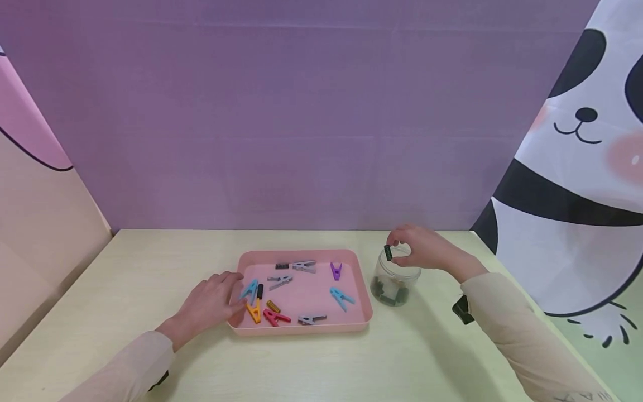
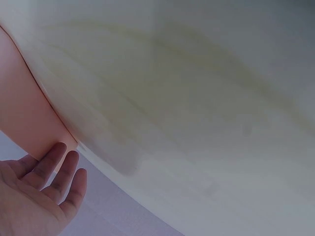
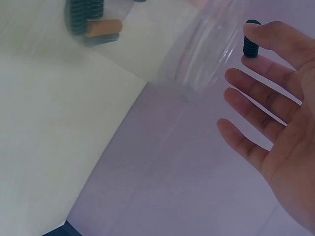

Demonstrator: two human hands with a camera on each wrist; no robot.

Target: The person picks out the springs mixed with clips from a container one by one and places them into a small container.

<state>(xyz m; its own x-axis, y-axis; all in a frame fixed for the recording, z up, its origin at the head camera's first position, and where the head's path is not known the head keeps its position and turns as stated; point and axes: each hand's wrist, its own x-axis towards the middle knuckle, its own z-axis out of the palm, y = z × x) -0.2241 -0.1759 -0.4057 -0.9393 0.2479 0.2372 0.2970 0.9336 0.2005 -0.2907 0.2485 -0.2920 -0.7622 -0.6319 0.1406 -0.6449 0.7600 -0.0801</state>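
Observation:
My right hand (image 1: 422, 248) pinches a small dark green coil spring (image 3: 251, 44) between thumb and index finger, the other fingers spread apart. In the head view this spring is upright over the mouth of a clear jar (image 1: 412, 273). Dark green springs (image 3: 78, 17) and a tan cylinder (image 3: 106, 28) show at the jar's bottom. My left hand (image 1: 213, 298) holds the left rim of a pink tray (image 1: 301, 330), its fingertips against the outer wall in the left wrist view. Beside its thumb lie a blue clip (image 1: 248, 290) and a yellow clip (image 1: 254, 312).
Also in the tray are grey clips (image 1: 303, 267), a purple clip (image 1: 336, 272), a blue clip (image 1: 341, 298), a red clip (image 1: 276, 317), a black spring (image 1: 282, 266) and a gold spring (image 1: 273, 306). A purple backdrop (image 1: 301, 123) stands at the table's (image 1: 321, 368) far edge.

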